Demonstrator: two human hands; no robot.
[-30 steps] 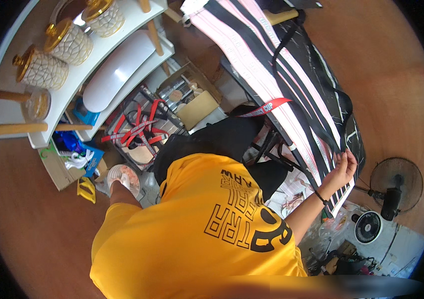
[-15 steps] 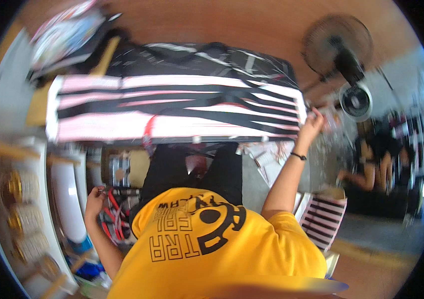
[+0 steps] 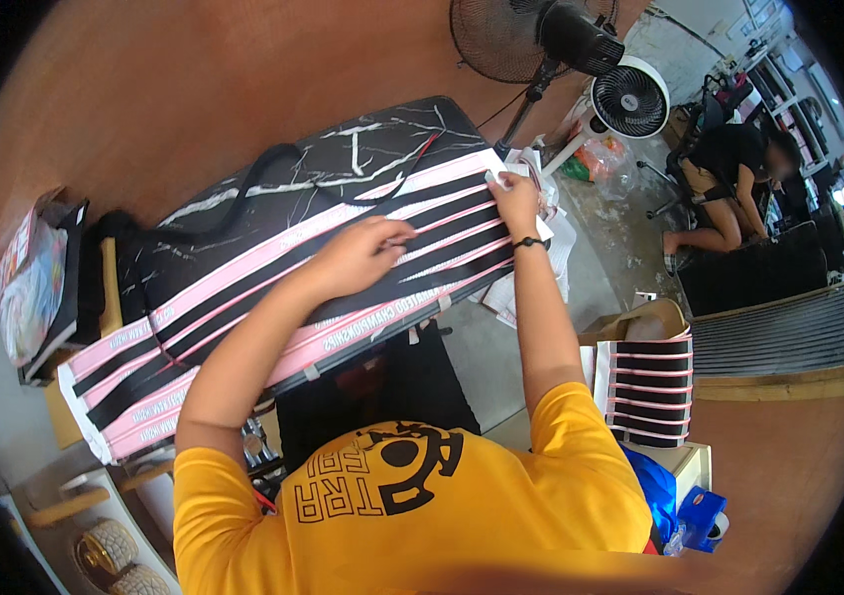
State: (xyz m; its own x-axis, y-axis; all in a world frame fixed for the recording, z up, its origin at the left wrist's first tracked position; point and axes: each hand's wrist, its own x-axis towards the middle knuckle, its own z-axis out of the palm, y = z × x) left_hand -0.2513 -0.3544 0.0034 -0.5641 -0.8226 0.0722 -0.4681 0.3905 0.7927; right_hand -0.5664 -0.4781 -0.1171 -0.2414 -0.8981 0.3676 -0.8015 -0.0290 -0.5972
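Note:
A long pink-and-white sheet [image 3: 234,283] with black ribbon strips running along it lies across a black marble-patterned table [image 3: 343,149]. At the sheet's far right end, my right hand [image 3: 515,206] has its fingers closed on the white edge, next to the strip ends. My left hand [image 3: 361,256] is over the middle of the black strips, palm down, fingers loosely bent and apart, with nothing seen in it. Whether its fingertips touch a strip I cannot tell. A loose black strap [image 3: 268,174] curls behind the sheet.
A dark standing fan [image 3: 581,40] and a white fan [image 3: 630,101] stand beyond the table's right end. Another person [image 3: 734,169] sits bent over at the right. A striped pink-and-black piece [image 3: 648,392] hangs nearer me. Gold-and-white rolls [image 3: 107,550] fill the left shelf.
My left hand has come up from beside the left shelf to above the strips. My right hand now grips the sheet's far end. The view has turned, so the sheet slants.

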